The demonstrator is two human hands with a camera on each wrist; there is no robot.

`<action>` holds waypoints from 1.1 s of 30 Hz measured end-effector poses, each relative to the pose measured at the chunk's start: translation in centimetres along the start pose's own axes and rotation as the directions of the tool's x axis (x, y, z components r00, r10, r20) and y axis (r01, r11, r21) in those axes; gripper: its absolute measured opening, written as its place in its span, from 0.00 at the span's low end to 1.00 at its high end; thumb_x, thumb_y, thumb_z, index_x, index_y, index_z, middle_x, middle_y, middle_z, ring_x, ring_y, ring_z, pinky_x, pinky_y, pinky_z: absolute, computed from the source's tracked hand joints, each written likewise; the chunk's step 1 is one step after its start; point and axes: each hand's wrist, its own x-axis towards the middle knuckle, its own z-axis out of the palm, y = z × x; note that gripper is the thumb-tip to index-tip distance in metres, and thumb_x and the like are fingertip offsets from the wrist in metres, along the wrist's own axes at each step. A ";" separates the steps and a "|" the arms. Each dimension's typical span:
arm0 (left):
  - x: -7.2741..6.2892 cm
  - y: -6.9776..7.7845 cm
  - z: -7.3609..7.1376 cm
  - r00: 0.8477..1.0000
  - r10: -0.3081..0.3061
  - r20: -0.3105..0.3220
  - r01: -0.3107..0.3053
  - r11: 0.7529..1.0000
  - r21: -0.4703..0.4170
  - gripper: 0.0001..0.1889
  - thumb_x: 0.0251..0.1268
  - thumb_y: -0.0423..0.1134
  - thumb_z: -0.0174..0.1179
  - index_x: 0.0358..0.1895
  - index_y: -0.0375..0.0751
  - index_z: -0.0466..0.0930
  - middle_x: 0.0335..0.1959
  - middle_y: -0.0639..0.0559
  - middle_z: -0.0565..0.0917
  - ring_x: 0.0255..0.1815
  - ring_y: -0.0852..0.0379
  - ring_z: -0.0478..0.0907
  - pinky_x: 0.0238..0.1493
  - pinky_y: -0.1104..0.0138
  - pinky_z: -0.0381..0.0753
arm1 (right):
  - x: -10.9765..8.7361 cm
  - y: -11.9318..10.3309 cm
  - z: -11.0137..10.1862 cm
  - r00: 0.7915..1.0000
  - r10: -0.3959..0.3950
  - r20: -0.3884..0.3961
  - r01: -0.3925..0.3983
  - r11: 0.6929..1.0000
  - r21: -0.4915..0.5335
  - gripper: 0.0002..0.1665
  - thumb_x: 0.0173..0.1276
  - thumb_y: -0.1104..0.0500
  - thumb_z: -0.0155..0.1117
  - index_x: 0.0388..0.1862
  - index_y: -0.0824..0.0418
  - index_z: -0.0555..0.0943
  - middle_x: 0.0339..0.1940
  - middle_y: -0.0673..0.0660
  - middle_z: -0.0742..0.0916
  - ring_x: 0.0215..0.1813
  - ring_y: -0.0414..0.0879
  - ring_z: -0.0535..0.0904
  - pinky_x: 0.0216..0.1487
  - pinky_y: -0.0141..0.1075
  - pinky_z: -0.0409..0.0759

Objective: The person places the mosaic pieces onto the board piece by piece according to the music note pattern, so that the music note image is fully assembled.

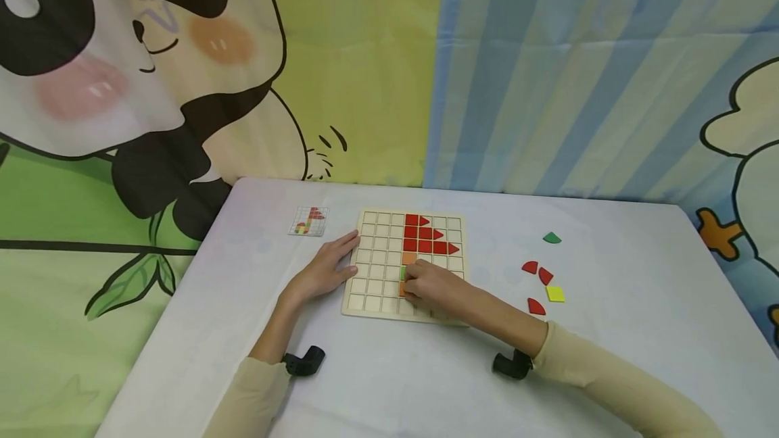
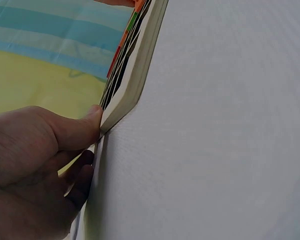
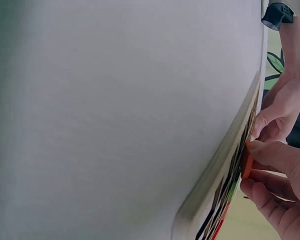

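A square wooden grid board (image 1: 374, 269) lies on the white table. My left hand (image 1: 322, 269) rests against its left edge, thumb and fingertips touching the rim; the left wrist view shows the thumb (image 2: 77, 131) at the board's corner. My right hand (image 1: 435, 282) is over the lower middle of the board and pinches an orange tile (image 3: 247, 162) between thumb and fingers, close on the grid. Above it, red squares and triangles (image 1: 425, 246) form three rows. An orange square (image 1: 410, 258) sits below them, then a green piece (image 1: 403, 274) partly hidden by the right hand.
A small pattern card (image 1: 308, 220) lies left of the board. To the right are a green piece (image 1: 552, 238), several red quarter-circle pieces (image 1: 535, 306) and a yellow square (image 1: 555, 294). A printed panda curtain (image 1: 365, 73) hangs behind the table.
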 end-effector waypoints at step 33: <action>0.1 0.3 0.0 1.000 -0.020 0.012 0.020 1.000 -0.015 0.34 0.75 0.32 0.59 0.80 0.31 0.58 0.85 0.40 0.54 0.83 0.33 0.51 0.79 0.39 0.55 | -17.3 5.2 -5.5 0.892 0.450 0.038 -0.452 0.887 0.095 0.15 0.57 0.64 0.81 0.44 0.58 0.89 0.41 0.50 0.86 0.39 0.43 0.81 0.39 0.34 0.86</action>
